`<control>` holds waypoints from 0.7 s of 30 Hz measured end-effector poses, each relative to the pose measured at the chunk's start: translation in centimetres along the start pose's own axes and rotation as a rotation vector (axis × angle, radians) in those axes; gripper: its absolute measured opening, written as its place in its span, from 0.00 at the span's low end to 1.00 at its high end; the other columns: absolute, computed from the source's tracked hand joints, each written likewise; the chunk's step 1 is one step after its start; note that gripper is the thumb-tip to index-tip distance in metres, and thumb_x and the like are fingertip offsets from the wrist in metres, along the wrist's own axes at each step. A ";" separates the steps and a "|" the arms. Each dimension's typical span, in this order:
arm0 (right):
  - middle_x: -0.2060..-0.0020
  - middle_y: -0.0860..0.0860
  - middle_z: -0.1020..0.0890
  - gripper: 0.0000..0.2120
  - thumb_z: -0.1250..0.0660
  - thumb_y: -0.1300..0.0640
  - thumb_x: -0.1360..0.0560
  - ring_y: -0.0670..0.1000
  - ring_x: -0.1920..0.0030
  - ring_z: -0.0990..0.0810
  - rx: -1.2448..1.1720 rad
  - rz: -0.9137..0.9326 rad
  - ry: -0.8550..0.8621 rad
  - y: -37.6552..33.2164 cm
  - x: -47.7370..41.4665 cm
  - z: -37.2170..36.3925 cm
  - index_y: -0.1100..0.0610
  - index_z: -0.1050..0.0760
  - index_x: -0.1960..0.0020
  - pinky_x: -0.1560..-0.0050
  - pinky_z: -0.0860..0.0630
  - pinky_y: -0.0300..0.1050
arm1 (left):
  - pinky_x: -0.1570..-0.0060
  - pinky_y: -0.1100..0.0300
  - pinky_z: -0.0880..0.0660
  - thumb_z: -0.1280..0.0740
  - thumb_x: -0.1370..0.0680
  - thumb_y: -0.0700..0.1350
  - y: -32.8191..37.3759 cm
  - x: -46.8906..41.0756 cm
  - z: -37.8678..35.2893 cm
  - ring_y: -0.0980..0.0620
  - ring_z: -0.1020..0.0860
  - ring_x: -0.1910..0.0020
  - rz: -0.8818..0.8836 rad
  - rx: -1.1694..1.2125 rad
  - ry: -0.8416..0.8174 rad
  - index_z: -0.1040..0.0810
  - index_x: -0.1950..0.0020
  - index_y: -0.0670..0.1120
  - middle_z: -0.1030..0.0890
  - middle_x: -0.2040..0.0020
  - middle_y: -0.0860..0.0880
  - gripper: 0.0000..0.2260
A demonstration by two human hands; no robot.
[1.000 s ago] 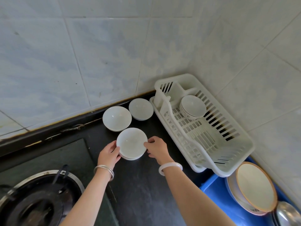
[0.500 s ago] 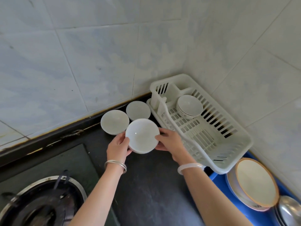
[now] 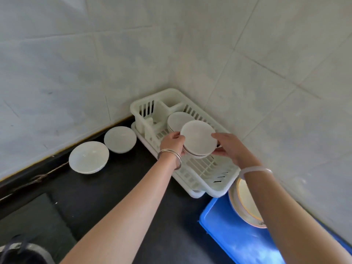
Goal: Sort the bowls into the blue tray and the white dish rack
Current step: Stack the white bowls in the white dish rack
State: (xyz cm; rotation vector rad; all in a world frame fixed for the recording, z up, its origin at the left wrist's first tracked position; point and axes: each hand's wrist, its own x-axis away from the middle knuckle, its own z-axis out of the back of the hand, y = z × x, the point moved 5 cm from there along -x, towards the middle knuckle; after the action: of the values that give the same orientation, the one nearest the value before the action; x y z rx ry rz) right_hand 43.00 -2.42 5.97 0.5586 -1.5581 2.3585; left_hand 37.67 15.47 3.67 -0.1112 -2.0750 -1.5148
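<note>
A small stack of white bowls (image 3: 198, 139) hangs over the middle of the white dish rack (image 3: 192, 176). My left hand (image 3: 172, 142) grips its left rim and my right hand (image 3: 227, 146) grips its right rim. Behind the stack, another white bowl (image 3: 176, 120) sits inside the rack. Two white bowls (image 3: 88, 156) (image 3: 120, 139) stand on the dark counter to the rack's left. The blue tray (image 3: 228, 235) lies at the lower right and holds bowls with an orange rim (image 3: 245, 202), partly hidden by my right forearm.
Tiled walls meet in a corner right behind the rack. The dark counter (image 3: 106, 191) stretches to the left, where a stove top with a burner (image 3: 22, 252) sits at the bottom left corner.
Both hands lifted the stack of bowls off the counter and carried it rightward, from beside the other two bowls to above the dish rack.
</note>
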 end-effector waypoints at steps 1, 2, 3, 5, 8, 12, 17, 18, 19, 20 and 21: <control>0.57 0.54 0.21 0.13 0.35 0.55 0.24 0.54 0.61 0.18 0.011 -0.013 0.028 0.7 -0.7 0.9 0.60 0.24 0.43 0.57 0.19 0.48 | 0.48 0.44 0.23 0.40 0.25 0.37 -0.6 -0.5 -1.2 0.49 0.26 0.65 0.017 -0.028 -0.014 0.26 0.57 0.49 0.25 0.64 0.49 0.08; 0.59 0.54 0.20 0.13 0.35 0.55 0.24 0.55 0.60 0.18 0.031 -0.025 0.050 1.3 -1.3 1.6 0.61 0.24 0.43 0.55 0.19 0.50 | 0.48 0.43 0.23 0.41 0.25 0.36 -1.3 -1.0 -2.2 0.50 0.28 0.67 0.035 -0.047 -0.024 0.25 0.56 0.48 0.26 0.65 0.49 0.08; 0.61 0.54 0.19 0.13 0.35 0.55 0.25 0.56 0.59 0.18 0.062 -0.040 0.066 2.0 -1.9 2.2 0.62 0.23 0.44 0.53 0.19 0.52 | 0.48 0.43 0.24 0.42 0.25 0.35 -2.0 -1.5 -3.2 0.51 0.29 0.68 0.058 -0.049 -0.035 0.25 0.53 0.47 0.25 0.64 0.48 0.10; 0.62 0.56 0.18 0.14 0.35 0.55 0.25 0.58 0.56 0.17 0.126 -0.069 0.095 2.9 -2.9 3.2 0.64 0.23 0.46 0.48 0.20 0.56 | 0.47 0.42 0.24 0.44 0.25 0.34 -3.3 -2.5 -4.9 0.50 0.29 0.67 0.099 -0.060 -0.065 0.24 0.50 0.48 0.24 0.58 0.46 0.13; 0.52 0.64 0.17 0.18 0.38 0.51 0.23 0.63 0.49 0.19 0.350 -0.043 0.097 3.6 -4.5 4.1 0.66 0.22 0.46 0.42 0.24 0.59 | 0.48 0.42 0.24 0.45 0.26 0.33 -5.0 -3.9 -6.5 0.45 0.25 0.62 0.147 -0.148 -0.090 0.26 0.51 0.49 0.24 0.53 0.43 0.14; 0.48 0.60 0.19 0.21 0.43 0.47 0.21 0.60 0.47 0.21 0.552 -0.064 0.068 4.7 -6.2 4.4 0.63 0.24 0.41 0.41 0.25 0.54 | 0.46 0.40 0.24 0.45 0.27 0.33 -6.3 -5.7 -7.7 0.37 0.23 0.46 0.169 -0.297 -0.089 0.25 0.49 0.45 0.22 0.45 0.38 0.14; 0.46 0.57 0.20 0.22 0.46 0.46 0.20 0.58 0.47 0.22 0.693 -0.065 0.037 4.9 -7.5 4.2 0.61 0.25 0.40 0.48 0.30 0.48 | 0.43 0.42 0.25 0.45 0.26 0.32 -7.2 -7.6 -8.3 0.35 0.25 0.41 0.191 -0.449 -0.111 0.26 0.39 0.38 0.24 0.39 0.36 0.17; 0.48 0.57 0.20 0.22 0.46 0.46 0.20 0.58 0.48 0.23 0.698 -0.067 0.034 4.9 -7.8 4.2 0.61 0.25 0.40 0.49 0.31 0.48 | 0.43 0.42 0.25 0.45 0.26 0.32 -7.3 -7.9 -8.4 0.35 0.25 0.41 0.195 -0.447 -0.111 0.26 0.39 0.37 0.25 0.39 0.36 0.17; 0.50 0.57 0.20 0.21 0.46 0.46 0.20 0.57 0.51 0.23 0.703 -0.070 0.031 5.0 -8.1 4.3 0.61 0.25 0.41 0.50 0.30 0.47 | 0.44 0.41 0.25 0.45 0.25 0.32 -7.4 -8.0 -8.5 0.35 0.25 0.42 0.201 -0.438 -0.109 0.26 0.39 0.37 0.25 0.39 0.36 0.17; 0.53 0.56 0.21 0.20 0.46 0.47 0.20 0.57 0.53 0.23 0.708 -0.069 0.029 5.2 -8.3 4.3 0.60 0.25 0.42 0.50 0.30 0.47 | 0.45 0.40 0.24 0.45 0.25 0.31 -7.5 -8.1 -8.6 0.35 0.24 0.42 0.205 -0.430 -0.112 0.26 0.39 0.37 0.24 0.39 0.37 0.17; 0.56 0.55 0.21 0.18 0.46 0.47 0.20 0.56 0.55 0.23 0.707 -0.070 0.031 5.4 -8.4 4.4 0.60 0.25 0.45 0.50 0.29 0.47 | 0.46 0.40 0.24 0.46 0.25 0.31 -7.6 -8.1 -8.8 0.35 0.24 0.43 0.210 -0.426 -0.119 0.26 0.39 0.37 0.24 0.39 0.37 0.17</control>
State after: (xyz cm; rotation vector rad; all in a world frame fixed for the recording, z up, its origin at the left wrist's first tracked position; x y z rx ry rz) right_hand 49.01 -8.57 -0.68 0.6870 -0.6339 2.8080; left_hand 44.98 6.96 -4.94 -0.5724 -1.7302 -1.8256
